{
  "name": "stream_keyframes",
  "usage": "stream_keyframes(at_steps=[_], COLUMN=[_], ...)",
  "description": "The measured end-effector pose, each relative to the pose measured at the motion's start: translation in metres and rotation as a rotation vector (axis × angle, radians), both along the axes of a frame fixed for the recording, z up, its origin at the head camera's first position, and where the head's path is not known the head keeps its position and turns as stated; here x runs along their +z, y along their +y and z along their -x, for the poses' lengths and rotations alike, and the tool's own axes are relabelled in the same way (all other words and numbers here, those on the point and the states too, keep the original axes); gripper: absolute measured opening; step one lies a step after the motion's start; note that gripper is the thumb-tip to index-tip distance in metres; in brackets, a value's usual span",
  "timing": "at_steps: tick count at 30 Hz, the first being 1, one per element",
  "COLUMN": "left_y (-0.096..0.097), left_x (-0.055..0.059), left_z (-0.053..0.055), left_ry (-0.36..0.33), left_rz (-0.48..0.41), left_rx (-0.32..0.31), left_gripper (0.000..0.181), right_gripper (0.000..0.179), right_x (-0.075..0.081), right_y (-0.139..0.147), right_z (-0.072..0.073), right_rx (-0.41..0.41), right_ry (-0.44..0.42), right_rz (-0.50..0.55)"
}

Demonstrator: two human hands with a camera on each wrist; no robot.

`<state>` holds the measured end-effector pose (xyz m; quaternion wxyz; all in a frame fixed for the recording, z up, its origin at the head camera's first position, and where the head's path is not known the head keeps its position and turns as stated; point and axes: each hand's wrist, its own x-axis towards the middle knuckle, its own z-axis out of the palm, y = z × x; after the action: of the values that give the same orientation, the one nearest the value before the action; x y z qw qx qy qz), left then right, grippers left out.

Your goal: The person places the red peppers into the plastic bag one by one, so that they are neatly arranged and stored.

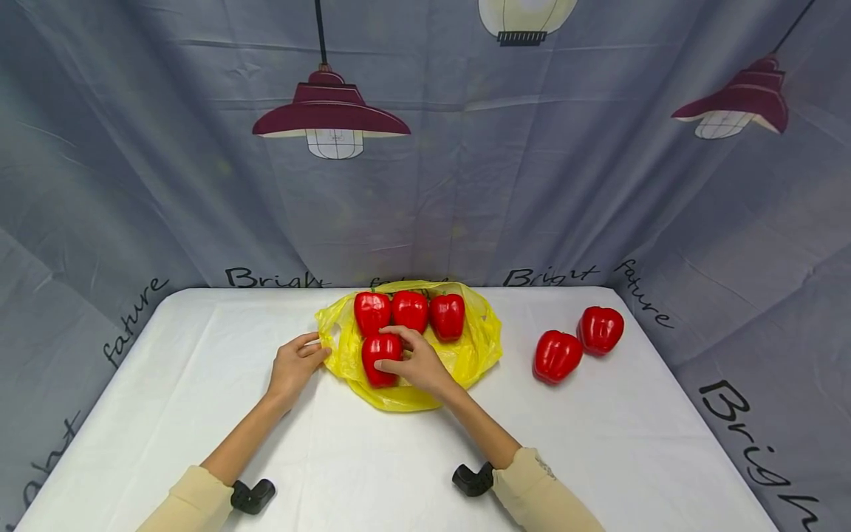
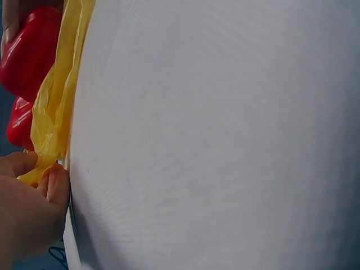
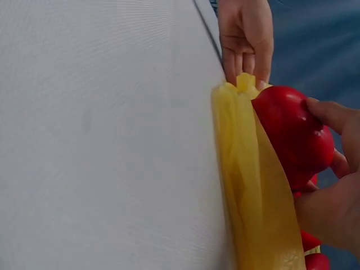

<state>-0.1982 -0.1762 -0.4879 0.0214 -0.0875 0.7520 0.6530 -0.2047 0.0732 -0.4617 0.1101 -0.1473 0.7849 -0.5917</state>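
A yellow plastic bag (image 1: 484, 343) lies spread open at the back middle of the white table. Three red bell peppers sit in a row at its far side: left (image 1: 371, 313), middle (image 1: 409, 310) and right (image 1: 448, 318). My right hand (image 1: 424, 367) grips another red bell pepper (image 1: 381, 360) in front of them, over the bag's near left part; whether it touches the bag floor, I cannot tell. At the bag's left edge my left hand (image 1: 292, 369) pinches the plastic between thumb and fingers, as the left wrist view (image 2: 34, 197) confirms.
Two more red bell peppers, one nearer (image 1: 557, 357) and one farther (image 1: 601, 330), lie touching or nearly so right of the bag. A grey printed curtain (image 1: 425, 207) hangs behind the table (image 1: 372, 473). Black wrist mounts (image 1: 253, 496) sit at both sleeves.
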Motion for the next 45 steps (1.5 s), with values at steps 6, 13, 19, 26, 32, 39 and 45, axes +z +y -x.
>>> stream_keyframes(at_steps=[6, 13, 19, 26, 32, 39, 45], left_y=[0.000, 0.000, 0.000, 0.001, 0.001, 0.001, 0.001], left_x=[0.001, 0.000, 0.000, 0.001, 0.001, 0.001, 0.002], left_z=[0.000, -0.001, -0.001, -0.002, -0.001, -0.001, -0.002], left_ry=[-0.002, -0.001, 0.000, -0.010, -0.008, -0.005, -0.001], left_rz=[0.000, 0.008, -0.002, -0.011, -0.011, -0.014, -0.016], left_rx=[-0.002, 0.004, 0.012, 0.007, 0.007, 0.003, 0.000], left_gripper=[0.052, 0.052, 0.050, 0.052, 0.051, 0.052, 0.053], right_gripper=[0.051, 0.052, 0.057, 0.063, 0.066, 0.061, 0.049], right_x=[-0.003, -0.007, -0.005, -0.006, -0.006, 0.002, 0.015], right_y=[-0.003, -0.005, -0.006, -0.006, -0.004, 0.005, 0.023], right_z=[-0.001, 0.001, 0.002, 0.002, 0.000, -0.002, -0.002], right_rx=[-0.010, -0.014, -0.016, -0.026, -0.035, -0.023, -0.032], right_ry=[0.010, 0.009, 0.015, 0.004, -0.006, 0.033, 0.054], right_rz=[-0.035, -0.049, -0.078, -0.104, -0.112, -0.136, -0.093])
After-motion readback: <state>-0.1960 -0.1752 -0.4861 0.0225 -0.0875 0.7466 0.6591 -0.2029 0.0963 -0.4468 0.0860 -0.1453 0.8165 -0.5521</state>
